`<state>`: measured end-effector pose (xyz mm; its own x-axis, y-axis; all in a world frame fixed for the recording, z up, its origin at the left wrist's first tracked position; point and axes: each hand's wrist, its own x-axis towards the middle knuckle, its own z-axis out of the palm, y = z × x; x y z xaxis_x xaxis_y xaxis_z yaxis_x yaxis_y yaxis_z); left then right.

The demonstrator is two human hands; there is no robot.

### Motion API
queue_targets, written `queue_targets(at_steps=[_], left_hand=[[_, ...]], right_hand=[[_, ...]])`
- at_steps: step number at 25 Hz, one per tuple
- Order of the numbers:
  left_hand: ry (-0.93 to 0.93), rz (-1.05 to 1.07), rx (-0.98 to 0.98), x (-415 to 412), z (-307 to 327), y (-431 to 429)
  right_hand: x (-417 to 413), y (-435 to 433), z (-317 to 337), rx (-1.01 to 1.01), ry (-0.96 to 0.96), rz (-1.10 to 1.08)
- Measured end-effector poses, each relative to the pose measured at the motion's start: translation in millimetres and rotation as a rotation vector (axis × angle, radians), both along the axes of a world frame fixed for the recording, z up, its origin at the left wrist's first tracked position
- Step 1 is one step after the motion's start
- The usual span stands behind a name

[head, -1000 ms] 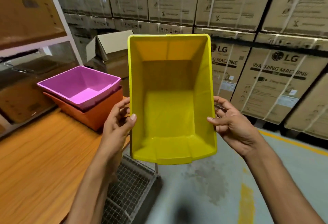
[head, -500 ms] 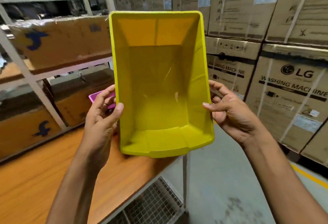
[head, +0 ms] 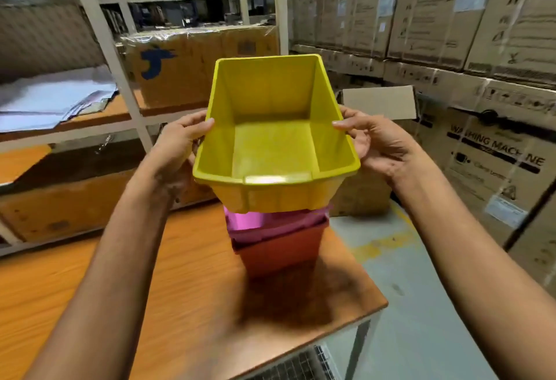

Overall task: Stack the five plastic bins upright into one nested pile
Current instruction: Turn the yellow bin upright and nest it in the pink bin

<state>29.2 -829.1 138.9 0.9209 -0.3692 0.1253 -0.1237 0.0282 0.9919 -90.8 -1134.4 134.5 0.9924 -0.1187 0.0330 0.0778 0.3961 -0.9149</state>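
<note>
I hold a yellow plastic bin (head: 275,151) upright, its open side up. My left hand (head: 177,142) grips its left rim and my right hand (head: 376,142) grips its right rim. The yellow bin hangs directly over a purple bin (head: 270,223), which sits nested inside an orange-red bin (head: 279,252) on the wooden table (head: 180,304). The yellow bin's base hides most of the purple bin's opening. I cannot tell whether the two touch. No other bins are in view.
The nested pile stands near the table's right corner. A white metal shelving rack (head: 114,58) with cardboard boxes and grey sheets rises behind the table. Stacked washing machine cartons (head: 493,154) fill the right. A wire mesh basket (head: 301,364) sits below the table edge.
The yellow bin has tipped from facing me to upright and moved over the purple and orange bins. My view turned left toward the table. Both hands kept their grip.
</note>
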Motion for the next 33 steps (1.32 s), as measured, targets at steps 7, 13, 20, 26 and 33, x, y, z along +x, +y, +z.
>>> queue_targets(at_steps=[7,13,20,26,33], left_hand=[[0.35,0.184,-0.086,56.3,-31.2,-12.3],[0.452,0.231,-0.121,61.8,-70.4,-11.4],[0.527,0.333,-0.054,59.0,-96.0,-12.7],[0.551,0.264,-0.034,49.6,-108.8,-15.0],[0.543,0.271,-0.015,35.4,-121.1,-25.4]], right_hand=[[103.7,-26.0,-19.2,0.062,0.16,0.186],[136.7,-44.8,-58.5,0.127,0.259,0.246],[131.3,-36.3,-85.7,0.078,0.406,0.184],[136.8,-34.1,-109.6,-0.03,0.451,0.111],[116.7,-24.8,-115.8,-0.009,0.464,0.067]])
